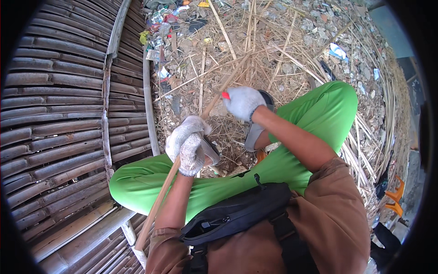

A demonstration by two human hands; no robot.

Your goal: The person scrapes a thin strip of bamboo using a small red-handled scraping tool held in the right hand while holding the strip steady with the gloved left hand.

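My left hand (187, 142), in a whitish knit glove, is closed round a long pale bamboo strip (158, 205). The strip slants from beside my left arm, up through the fist, to the littered ground ahead. To the right of the strip, my right hand (245, 103), also gloved, is closed on a tool with a red handle (225, 95). Only a small red end shows by the thumb; the rest of the tool is hidden or too blurred to make out. Both fists are above my feet, between my bent knees in green trousers (315, 114).
A slatted bamboo platform (68, 114) runs along my left side. Bamboo shavings and split strips (248, 27) cover the ground ahead, with plastic litter (169, 20) beyond. An orange plastic piece (396, 196) stands at the far right. A black waist bag (237, 212) lies across my lap.
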